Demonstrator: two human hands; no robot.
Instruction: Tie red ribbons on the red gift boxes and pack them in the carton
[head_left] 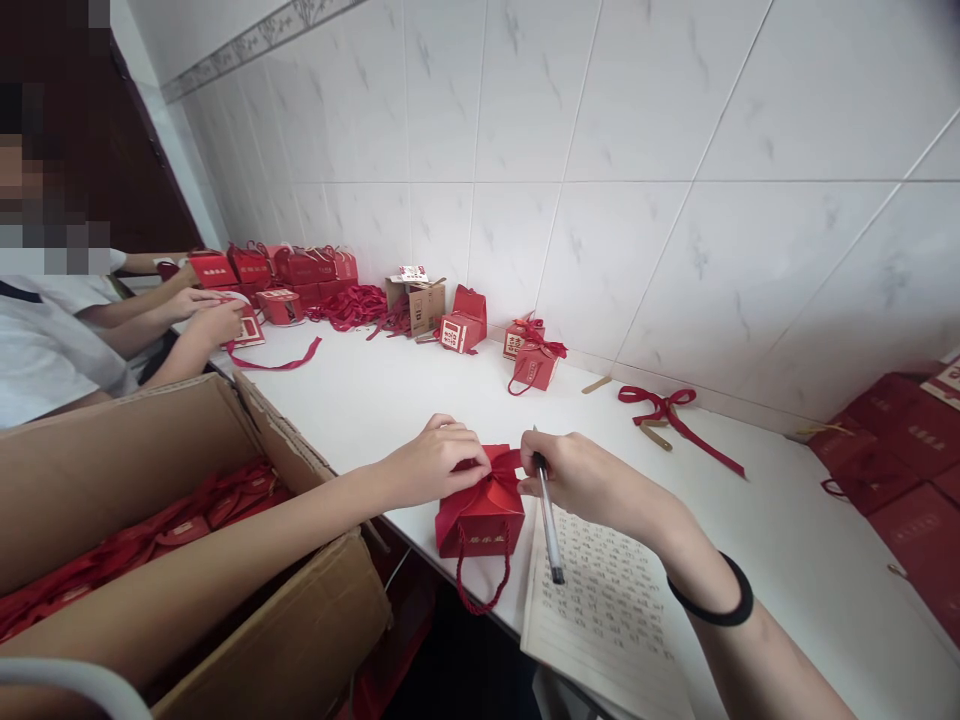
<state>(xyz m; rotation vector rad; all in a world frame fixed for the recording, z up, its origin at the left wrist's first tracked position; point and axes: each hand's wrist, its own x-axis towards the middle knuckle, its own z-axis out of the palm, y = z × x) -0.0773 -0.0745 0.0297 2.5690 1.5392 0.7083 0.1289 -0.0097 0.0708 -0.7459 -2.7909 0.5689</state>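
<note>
A red gift box [480, 525] is standing at the near edge of the worktop [390, 385]. The left hand [439, 462] is pinching its red ribbon [507, 463] between the fingers; the right hand [574, 472] is clamping the ribbon's other side, also holding a pen [551, 535]. Beside the box, a notebook [592, 600] is lying; leftward, a carton [289, 620] is standing open.

Tiled wall [675, 120], patterned border [262, 38], dark door [141, 195]
</note>
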